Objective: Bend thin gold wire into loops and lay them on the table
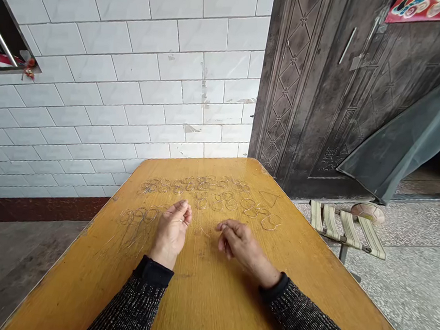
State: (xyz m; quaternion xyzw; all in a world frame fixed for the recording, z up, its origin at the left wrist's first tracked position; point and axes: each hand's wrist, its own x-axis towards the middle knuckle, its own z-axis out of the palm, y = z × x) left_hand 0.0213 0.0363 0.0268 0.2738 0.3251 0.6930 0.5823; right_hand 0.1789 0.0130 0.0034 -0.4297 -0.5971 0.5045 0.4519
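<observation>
Above the middle of the wooden table, my left hand [171, 233] is closed, its thumb pressed to the fingertips. Opposite it, my right hand [241, 246] is closed too, with thumb and forefinger together and the other fingers curled. Whatever either pinch holds is too thin to make out. Rows of thin wire loops [202, 184] lie beyond my hands, many bent into rounded petal-like shapes. A single wire loop [271, 222] lies farther right, past my right hand. Beside my left hand are more loops and a tangle of loose wire strands [131, 231].
The yellow-brown table [206, 309] meets a white tiled wall [133, 94] at its far end. A dark carved door [308, 90] and a hanging grey curtain [413, 132] stand right. A strap-seat folding stool [346, 229] and a ball [368, 212] are beside the table.
</observation>
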